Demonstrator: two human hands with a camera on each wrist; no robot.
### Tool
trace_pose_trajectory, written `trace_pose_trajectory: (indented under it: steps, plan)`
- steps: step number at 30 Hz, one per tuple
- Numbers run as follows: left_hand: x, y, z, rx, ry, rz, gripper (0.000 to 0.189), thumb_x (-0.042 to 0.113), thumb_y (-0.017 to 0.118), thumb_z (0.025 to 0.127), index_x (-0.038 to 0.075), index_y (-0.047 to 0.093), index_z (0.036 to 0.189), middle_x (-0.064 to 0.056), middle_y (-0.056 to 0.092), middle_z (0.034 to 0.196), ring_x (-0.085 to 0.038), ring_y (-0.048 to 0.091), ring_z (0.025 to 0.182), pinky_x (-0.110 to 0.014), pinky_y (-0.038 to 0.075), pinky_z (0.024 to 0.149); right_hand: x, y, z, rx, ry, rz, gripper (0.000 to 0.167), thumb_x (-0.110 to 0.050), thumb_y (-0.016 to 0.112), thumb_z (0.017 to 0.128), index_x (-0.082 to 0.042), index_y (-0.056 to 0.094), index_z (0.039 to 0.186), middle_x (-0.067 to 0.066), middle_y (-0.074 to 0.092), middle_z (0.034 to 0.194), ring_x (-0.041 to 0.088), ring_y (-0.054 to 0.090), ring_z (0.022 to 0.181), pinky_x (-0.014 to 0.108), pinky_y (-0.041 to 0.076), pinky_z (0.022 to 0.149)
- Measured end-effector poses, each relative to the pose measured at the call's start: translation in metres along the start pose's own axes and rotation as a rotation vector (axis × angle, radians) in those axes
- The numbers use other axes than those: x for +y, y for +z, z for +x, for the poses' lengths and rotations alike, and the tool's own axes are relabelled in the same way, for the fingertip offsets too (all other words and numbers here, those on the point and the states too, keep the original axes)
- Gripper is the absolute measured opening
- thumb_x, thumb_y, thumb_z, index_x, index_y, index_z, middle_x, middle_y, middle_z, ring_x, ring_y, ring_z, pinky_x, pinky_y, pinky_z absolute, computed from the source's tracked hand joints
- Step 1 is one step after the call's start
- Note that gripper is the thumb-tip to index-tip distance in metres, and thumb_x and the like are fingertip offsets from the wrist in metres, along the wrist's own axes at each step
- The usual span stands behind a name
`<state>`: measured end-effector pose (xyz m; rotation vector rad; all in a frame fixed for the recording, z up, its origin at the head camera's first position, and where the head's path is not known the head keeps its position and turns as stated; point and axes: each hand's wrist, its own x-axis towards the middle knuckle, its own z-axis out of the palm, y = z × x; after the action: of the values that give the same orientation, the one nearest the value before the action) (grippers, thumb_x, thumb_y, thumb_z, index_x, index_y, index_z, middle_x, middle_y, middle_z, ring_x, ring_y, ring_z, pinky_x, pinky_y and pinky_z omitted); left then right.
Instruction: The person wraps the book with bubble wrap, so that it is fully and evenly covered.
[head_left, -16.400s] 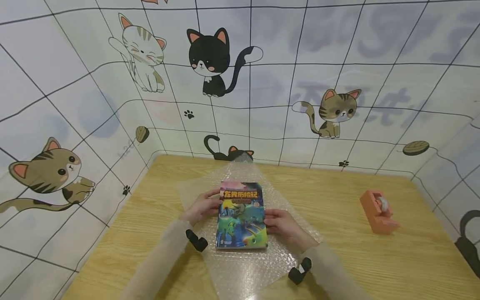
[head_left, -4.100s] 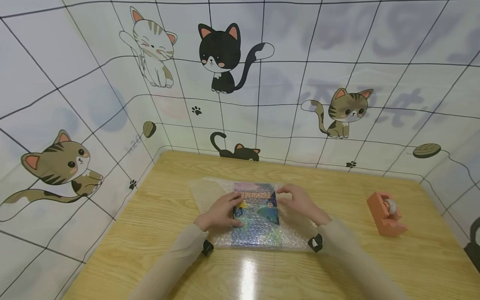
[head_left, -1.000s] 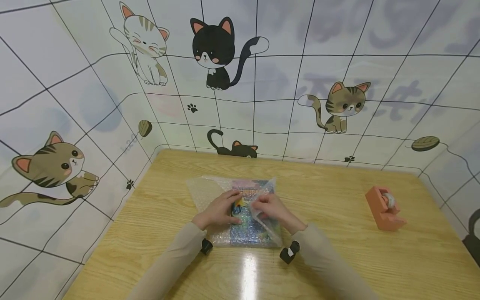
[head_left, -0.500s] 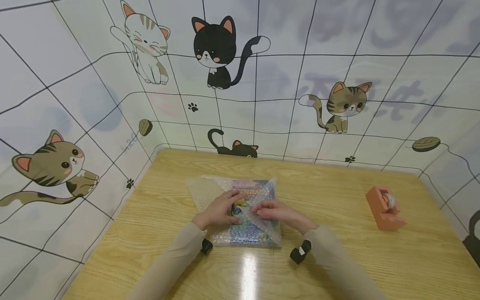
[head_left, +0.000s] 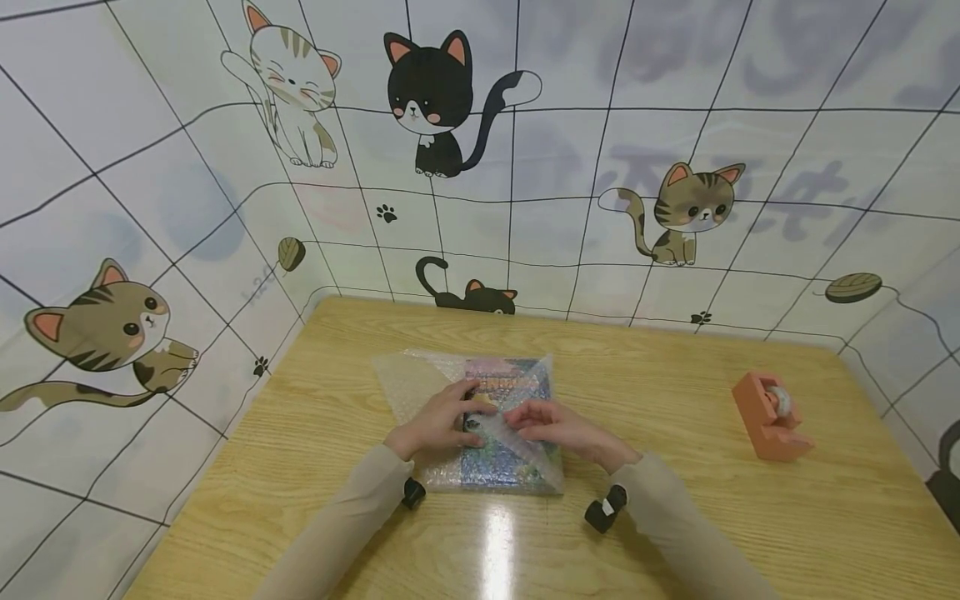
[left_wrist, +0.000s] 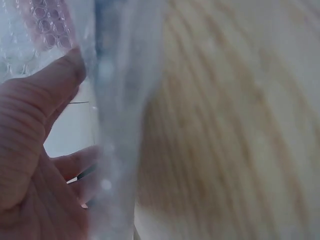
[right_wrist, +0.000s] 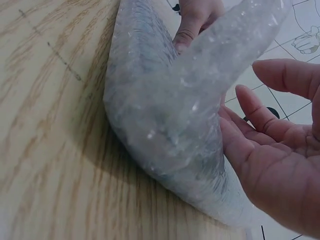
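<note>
A colourful book (head_left: 495, 471) lies wrapped in clear bubble wrap (head_left: 408, 385) at the middle of the table. From the right, a pointed flap (head_left: 525, 442) of the wrap folds over the cover. My left hand (head_left: 438, 421) rests spread on the book's left side, its index finger reaching to the flap's tip. In the left wrist view the thumb (left_wrist: 60, 75) lies against the wrap. My right hand (head_left: 562, 427) is at the flap from the right, fingers loosely bent. The right wrist view shows that hand's thumb (right_wrist: 282, 75) apart from its fingers, nothing pinched between them.
An orange tape dispenser (head_left: 765, 421) with a roll of clear tape stands on the right of the wooden table (head_left: 645, 375). A cloth printed with cats and grid lines (head_left: 555, 167) hangs behind and at both sides.
Earlier the book lay uncovered on the open bubble wrap; now the sheet covers it. The right flap has been folded over. My right hand has let go of it; my left index finger has stretched to its tip.
</note>
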<state>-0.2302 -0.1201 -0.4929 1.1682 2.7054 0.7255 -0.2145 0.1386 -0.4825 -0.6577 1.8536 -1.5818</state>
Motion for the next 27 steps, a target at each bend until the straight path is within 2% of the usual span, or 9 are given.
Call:
trace_pose_trajectory:
  steps: [4, 9, 11, 15, 19, 22, 24, 27]
  plan:
    - [0.004, -0.002, 0.000, -0.018, 0.016, -0.002, 0.053, 0.027, 0.074, 0.080, 0.014, 0.059, 0.129, -0.029, 0.029, 0.145, -0.045, 0.025, 0.133, -0.060, 0.027, 0.104, 0.001, 0.001, 0.000, 0.020, 0.017, 0.010, 0.028, -0.003, 0.049, 0.095, 0.014, 0.046, 0.117, 0.026, 0.050, 0.127, 0.037, 0.046, 0.120, 0.038, 0.041, 0.099]
    - [0.006, -0.004, 0.000, -0.044, -0.027, -0.007, 0.043, 0.015, 0.072, 0.081, 0.017, 0.064, 0.124, -0.030, 0.027, 0.146, -0.049, 0.021, 0.134, -0.061, 0.026, 0.104, 0.002, 0.002, 0.000, 0.066, 0.052, 0.013, 0.014, -0.002, 0.046, 0.095, 0.010, 0.046, 0.104, 0.027, 0.049, 0.129, 0.037, 0.045, 0.122, 0.036, 0.043, 0.098]
    - [0.006, -0.004, 0.001, -0.050, -0.041, 0.000, 0.043, 0.010, 0.071, 0.080, 0.018, 0.065, 0.123, -0.030, 0.027, 0.146, -0.048, 0.021, 0.134, -0.061, 0.027, 0.104, 0.002, 0.003, 0.000, 0.078, 0.047, 0.006, 0.016, -0.003, 0.046, 0.095, 0.010, 0.047, 0.105, 0.026, 0.050, 0.127, 0.036, 0.048, 0.120, 0.034, 0.045, 0.096]
    - [0.006, -0.005, 0.003, -0.061, -0.033, 0.022, 0.043, 0.009, 0.069, 0.080, 0.018, 0.065, 0.122, -0.030, 0.029, 0.145, -0.048, 0.024, 0.133, -0.061, 0.029, 0.103, 0.000, 0.004, -0.001, 0.090, 0.006, -0.006, 0.030, -0.006, 0.051, 0.095, 0.013, 0.045, 0.117, 0.028, 0.050, 0.125, 0.037, 0.049, 0.118, 0.033, 0.046, 0.093]
    - [0.006, -0.006, 0.004, -0.069, -0.022, 0.042, 0.042, 0.011, 0.069, 0.081, 0.020, 0.065, 0.122, -0.029, 0.028, 0.145, -0.047, 0.024, 0.134, -0.060, 0.029, 0.103, 0.000, 0.000, -0.001, 0.108, -0.115, -0.169, 0.046, -0.004, 0.062, 0.088, 0.012, 0.043, 0.127, 0.030, 0.045, 0.131, 0.043, 0.043, 0.123, 0.046, 0.039, 0.101]
    - [0.005, -0.005, 0.003, -0.071, -0.022, 0.050, 0.041, 0.012, 0.069, 0.082, 0.021, 0.065, 0.122, -0.028, 0.028, 0.146, -0.046, 0.023, 0.134, -0.060, 0.029, 0.104, 0.000, -0.006, -0.001, 0.116, -0.184, -0.403, 0.064, -0.012, 0.072, 0.081, 0.008, 0.041, 0.134, 0.028, 0.036, 0.140, 0.044, 0.032, 0.130, 0.058, 0.027, 0.105]
    - [0.005, -0.005, 0.003, -0.072, -0.022, 0.052, 0.041, 0.014, 0.070, 0.082, 0.021, 0.064, 0.123, -0.028, 0.028, 0.146, -0.045, 0.023, 0.135, -0.059, 0.028, 0.104, 0.000, -0.009, -0.001, 0.099, -0.191, -0.531, 0.074, -0.019, 0.075, 0.078, 0.006, 0.039, 0.137, 0.027, 0.029, 0.145, 0.045, 0.025, 0.133, 0.062, 0.023, 0.104]
    - [0.005, -0.006, 0.003, -0.071, -0.016, 0.055, 0.041, 0.017, 0.071, 0.083, 0.021, 0.064, 0.123, -0.028, 0.028, 0.146, -0.045, 0.023, 0.135, -0.059, 0.027, 0.104, -0.002, -0.010, -0.001, 0.071, -0.156, -0.672, 0.083, -0.028, 0.078, 0.075, 0.005, 0.037, 0.139, 0.028, 0.024, 0.148, 0.046, 0.022, 0.134, 0.064, 0.021, 0.104]
